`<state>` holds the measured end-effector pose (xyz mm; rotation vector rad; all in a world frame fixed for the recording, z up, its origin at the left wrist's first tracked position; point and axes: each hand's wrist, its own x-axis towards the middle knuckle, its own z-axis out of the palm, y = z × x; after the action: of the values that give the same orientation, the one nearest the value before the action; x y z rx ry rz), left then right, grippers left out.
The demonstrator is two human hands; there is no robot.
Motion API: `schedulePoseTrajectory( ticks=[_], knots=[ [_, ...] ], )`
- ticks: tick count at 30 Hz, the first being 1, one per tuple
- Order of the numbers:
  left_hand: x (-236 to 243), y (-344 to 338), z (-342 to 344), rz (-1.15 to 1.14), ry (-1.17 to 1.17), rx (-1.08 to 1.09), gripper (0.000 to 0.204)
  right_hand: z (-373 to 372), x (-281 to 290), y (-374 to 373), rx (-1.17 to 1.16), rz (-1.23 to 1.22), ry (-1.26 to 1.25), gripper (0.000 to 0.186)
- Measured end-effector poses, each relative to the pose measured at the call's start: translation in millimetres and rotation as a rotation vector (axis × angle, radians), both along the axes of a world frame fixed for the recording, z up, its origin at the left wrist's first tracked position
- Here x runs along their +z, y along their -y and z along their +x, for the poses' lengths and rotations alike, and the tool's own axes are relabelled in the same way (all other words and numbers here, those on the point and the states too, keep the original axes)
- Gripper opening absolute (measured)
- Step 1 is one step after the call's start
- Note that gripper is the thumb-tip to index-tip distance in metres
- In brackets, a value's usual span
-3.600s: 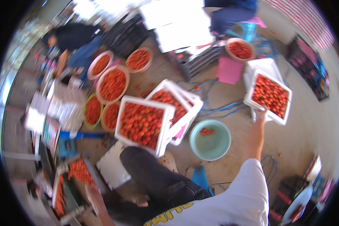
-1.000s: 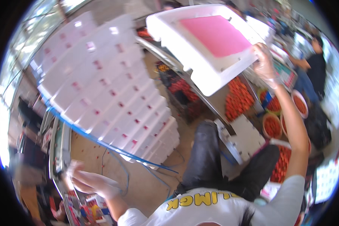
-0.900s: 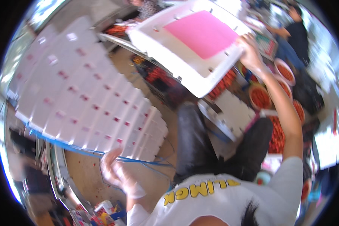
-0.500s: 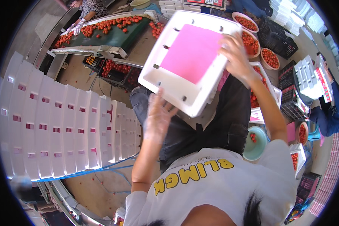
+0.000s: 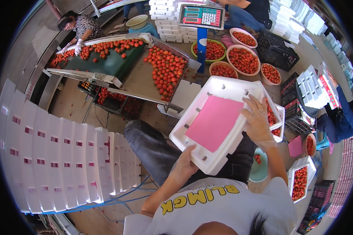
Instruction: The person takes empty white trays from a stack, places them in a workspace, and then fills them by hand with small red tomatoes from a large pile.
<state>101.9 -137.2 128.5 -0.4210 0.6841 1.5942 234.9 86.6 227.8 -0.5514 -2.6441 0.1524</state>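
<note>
A white foam box point(image 5: 184, 134) is tilted over my lap, its open top facing up. A pink sheet point(image 5: 215, 123) lies flat on its bottom. My left hand point(image 5: 184, 166) grips the near-left corner, thumb over the rim and the other fingers hidden beneath. On the right side, my right hand point(image 5: 259, 124) hooks its fingers over the rim, their tips reaching inside near the sheet. Both hands appear to wear thin clear gloves. Slots and small dark holes show in the box's walls and bottom.
Nested white foam boxes point(image 5: 62, 156) stretch along my left. Ahead are a metal chute of tomatoes point(image 5: 166, 72), a green conveyor point(image 5: 123, 64) with a gloved person beside it, and a scale point(image 5: 201, 16) on a blue post. Tomato-filled basins point(image 5: 243, 60) and a teal basin point(image 5: 258, 172) stand on the right.
The box has come down and nearer to my body, uncovering the chute and scale. My left hand, which was blurred at the near rim, now grips the corner; my right hand stays on the right side.
</note>
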Motion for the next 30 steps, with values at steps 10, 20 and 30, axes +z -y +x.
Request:
schedulePoseTrajectory(
  ticks=[10,20,30],
  knots=[
    [-33,-16,-25,-0.193,0.173,0.106,0.046,-50,-88,44,-0.287,-0.714,-0.438,0.067],
    [-120,-86,-85,-0.258,0.060,0.072,0.042,-116,-176,-8,-0.517,-1.042,-0.502,0.086],
    [-209,-90,-116,-0.402,-0.639,-0.209,0.049,-174,-295,-53,-0.872,-1.135,-0.546,0.072]
  ],
)
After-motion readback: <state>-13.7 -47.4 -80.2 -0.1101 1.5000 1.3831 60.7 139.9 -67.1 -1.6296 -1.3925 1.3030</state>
